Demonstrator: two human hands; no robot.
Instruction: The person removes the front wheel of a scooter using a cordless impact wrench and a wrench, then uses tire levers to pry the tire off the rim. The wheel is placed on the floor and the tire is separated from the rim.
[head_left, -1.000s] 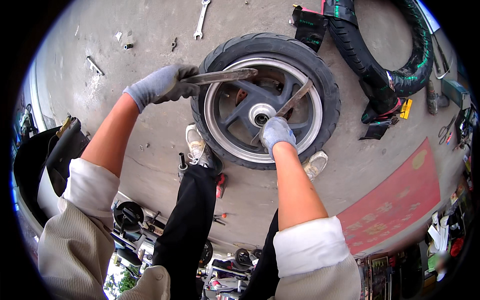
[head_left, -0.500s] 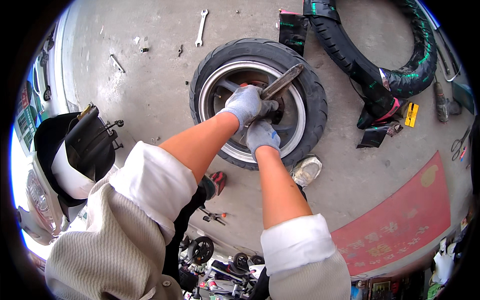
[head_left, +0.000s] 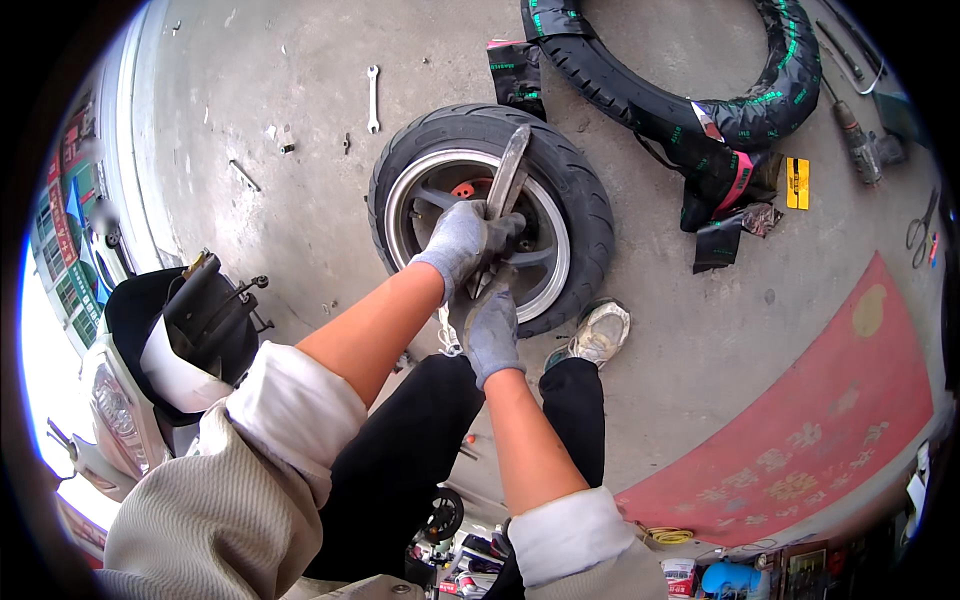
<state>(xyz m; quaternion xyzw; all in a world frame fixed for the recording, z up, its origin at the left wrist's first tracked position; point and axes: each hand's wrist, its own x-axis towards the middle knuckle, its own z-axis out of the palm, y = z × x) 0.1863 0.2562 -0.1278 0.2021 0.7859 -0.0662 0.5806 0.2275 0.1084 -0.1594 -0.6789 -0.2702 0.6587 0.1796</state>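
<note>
A motorcycle wheel lies flat on the concrete floor, its black tyre [head_left: 588,225] seated around a silver rim [head_left: 561,275]. Across the rim and the tyre's far side runs a long flat metal tyre lever [head_left: 511,165], its far end sticking out past the rim. My left hand [head_left: 458,243], in a grey-blue work glove with dark fingers, is closed around the lever over the wheel's middle. Nearer to me, my right hand [head_left: 491,328], gloved alike, is closed at the lever's near end above the rim's near edge. The fingers partly hide this end.
A new tyre [head_left: 640,95] in torn black wrapping lies at the far right. An open-end wrench [head_left: 374,99] rests beyond the wheel. My right shoe [head_left: 603,332] stands by the tyre. A white scooter [head_left: 125,415] is at the left, a red mat [head_left: 790,430] at the right.
The lever has swung to point more straight away from me, and my right hand has drawn back toward me. My left leg has come forward to the wheel. The whole view has shifted.
</note>
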